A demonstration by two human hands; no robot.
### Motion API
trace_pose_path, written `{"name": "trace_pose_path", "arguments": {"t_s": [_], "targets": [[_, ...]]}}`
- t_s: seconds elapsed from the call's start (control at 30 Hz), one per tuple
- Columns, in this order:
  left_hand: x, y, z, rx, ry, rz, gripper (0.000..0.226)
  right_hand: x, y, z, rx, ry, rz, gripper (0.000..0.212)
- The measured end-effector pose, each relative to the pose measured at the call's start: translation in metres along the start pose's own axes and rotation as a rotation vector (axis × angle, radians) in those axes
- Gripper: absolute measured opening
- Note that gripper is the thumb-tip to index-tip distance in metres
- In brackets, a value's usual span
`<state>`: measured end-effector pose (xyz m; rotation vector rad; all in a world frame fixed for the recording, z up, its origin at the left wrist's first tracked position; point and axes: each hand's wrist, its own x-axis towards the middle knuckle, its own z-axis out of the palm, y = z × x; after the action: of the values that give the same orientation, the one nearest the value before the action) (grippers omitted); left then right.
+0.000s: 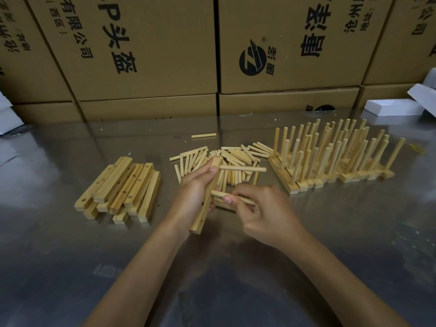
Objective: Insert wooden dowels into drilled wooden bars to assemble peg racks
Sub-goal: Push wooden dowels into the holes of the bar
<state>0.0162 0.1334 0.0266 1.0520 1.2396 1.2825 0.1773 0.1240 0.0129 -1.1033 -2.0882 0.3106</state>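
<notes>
My left hand (192, 193) grips a drilled wooden bar (204, 208) tilted on end above the metal table. One dowel (243, 168) sticks out of the bar's upper end toward the right. My right hand (262, 211) pinches a second dowel (232, 197) whose tip meets the bar's middle. More dowels seem bunched under my right fingers. A loose dowel pile (226, 159) lies just behind my hands. Drilled bars (122, 190) are stacked at the left. Finished peg racks (335, 159) stand in rows at the right.
A wall of cardboard boxes (212, 55) closes the back of the steel table (94, 267). White foam blocks (396, 107) lie at the back right, and white pieces (7, 114) at the far left. One stray dowel (203, 135) lies behind the pile.
</notes>
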Motion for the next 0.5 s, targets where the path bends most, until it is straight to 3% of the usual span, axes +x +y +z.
{"name": "trace_pose_path", "arguments": {"t_s": [0.2, 0.5], "targets": [[-0.0010, -0.0007, -0.0016, -0.033, -0.069, -0.002, 0.031, 0.0011, -0.0005, -0.0007, 0.192, -0.067, 0.122, 0.032], [-0.0027, -0.0058, 0.0023, 0.057, -0.069, 0.021, 0.034, -0.0011, -0.0022, 0.0031, 0.191, -0.100, 0.211, 0.037]]}}
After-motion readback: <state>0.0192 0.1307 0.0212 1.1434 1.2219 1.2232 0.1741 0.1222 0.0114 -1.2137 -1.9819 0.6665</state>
